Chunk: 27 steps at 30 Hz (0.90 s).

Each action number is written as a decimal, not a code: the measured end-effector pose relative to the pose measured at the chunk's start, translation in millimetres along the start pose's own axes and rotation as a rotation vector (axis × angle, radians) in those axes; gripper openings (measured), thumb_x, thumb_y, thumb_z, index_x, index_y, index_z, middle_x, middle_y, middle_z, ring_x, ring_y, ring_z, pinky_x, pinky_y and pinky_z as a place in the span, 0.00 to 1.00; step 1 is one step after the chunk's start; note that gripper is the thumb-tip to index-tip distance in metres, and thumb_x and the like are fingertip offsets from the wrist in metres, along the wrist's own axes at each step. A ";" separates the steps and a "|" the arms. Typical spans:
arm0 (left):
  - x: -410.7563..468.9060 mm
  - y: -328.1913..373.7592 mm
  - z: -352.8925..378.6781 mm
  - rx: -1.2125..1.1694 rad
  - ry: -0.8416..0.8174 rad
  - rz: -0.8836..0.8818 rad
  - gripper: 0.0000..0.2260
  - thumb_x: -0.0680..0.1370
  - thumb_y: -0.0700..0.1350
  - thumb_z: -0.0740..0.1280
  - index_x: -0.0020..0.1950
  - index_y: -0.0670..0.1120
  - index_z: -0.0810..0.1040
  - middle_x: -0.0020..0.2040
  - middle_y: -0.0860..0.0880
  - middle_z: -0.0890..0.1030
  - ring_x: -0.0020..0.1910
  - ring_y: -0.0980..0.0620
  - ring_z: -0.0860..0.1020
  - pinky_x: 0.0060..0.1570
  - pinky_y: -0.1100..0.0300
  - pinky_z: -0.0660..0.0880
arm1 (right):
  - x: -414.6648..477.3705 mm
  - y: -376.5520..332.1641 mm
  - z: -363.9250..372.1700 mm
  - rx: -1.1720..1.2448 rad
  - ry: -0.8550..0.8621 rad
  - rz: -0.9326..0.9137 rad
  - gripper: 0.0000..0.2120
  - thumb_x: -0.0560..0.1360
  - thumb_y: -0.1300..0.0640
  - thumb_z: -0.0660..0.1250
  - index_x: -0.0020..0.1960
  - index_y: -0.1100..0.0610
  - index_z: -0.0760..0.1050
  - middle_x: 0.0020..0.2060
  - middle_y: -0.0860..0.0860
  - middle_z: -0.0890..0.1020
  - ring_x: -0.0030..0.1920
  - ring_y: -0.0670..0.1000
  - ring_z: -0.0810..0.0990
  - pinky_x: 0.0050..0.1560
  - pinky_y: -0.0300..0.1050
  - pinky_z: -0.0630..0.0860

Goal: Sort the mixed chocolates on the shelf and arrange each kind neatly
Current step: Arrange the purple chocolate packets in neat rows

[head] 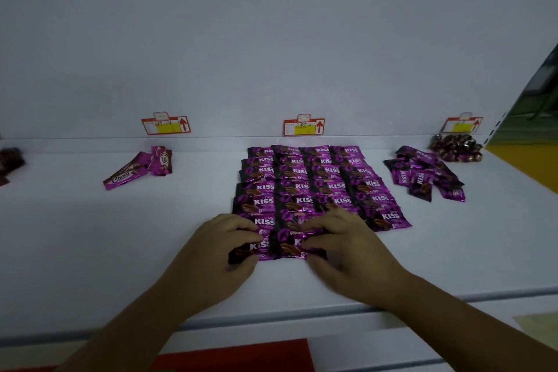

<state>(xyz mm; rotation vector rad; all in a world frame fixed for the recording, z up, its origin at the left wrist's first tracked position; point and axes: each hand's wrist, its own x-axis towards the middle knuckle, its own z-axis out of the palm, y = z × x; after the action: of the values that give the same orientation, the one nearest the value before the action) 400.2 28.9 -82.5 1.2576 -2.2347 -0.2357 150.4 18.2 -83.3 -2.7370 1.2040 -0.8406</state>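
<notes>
1. Near the front edge of the shelf, the left hand and right hand pinch the nearest row of purple packets, fingers curled on its ends.
2. Just behind lies the packet grid.
3. Farther back are loose purple packets to the right, wrapped candies in the back right corner, bars to the left, and price tags along the back edge.

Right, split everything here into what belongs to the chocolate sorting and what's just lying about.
Job: gridded purple foil Kiss sachets; loose purple Kiss heap; pink Choco wrappers; brown foil sweets; dark red packets.
Lying about: red-and-yellow paper price tags; flat red sheet.
</notes>
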 end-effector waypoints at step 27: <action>176.3 127.2 45.2 0.164 -0.238 0.025 0.17 0.78 0.50 0.62 0.67 0.52 0.71 0.67 0.53 0.70 0.65 0.55 0.67 0.65 0.59 0.63 | -70.8 164.8 -124.6 -0.241 -0.067 0.252 0.16 0.70 0.56 0.70 0.58 0.53 0.78 0.61 0.52 0.77 0.61 0.54 0.75 0.60 0.43 0.67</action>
<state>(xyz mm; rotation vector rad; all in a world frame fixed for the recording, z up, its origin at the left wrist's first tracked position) 211.0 -53.5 -0.5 1.3457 -2.5147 -0.2039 -60.9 -25.7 -49.5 -2.6774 1.6898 -0.6073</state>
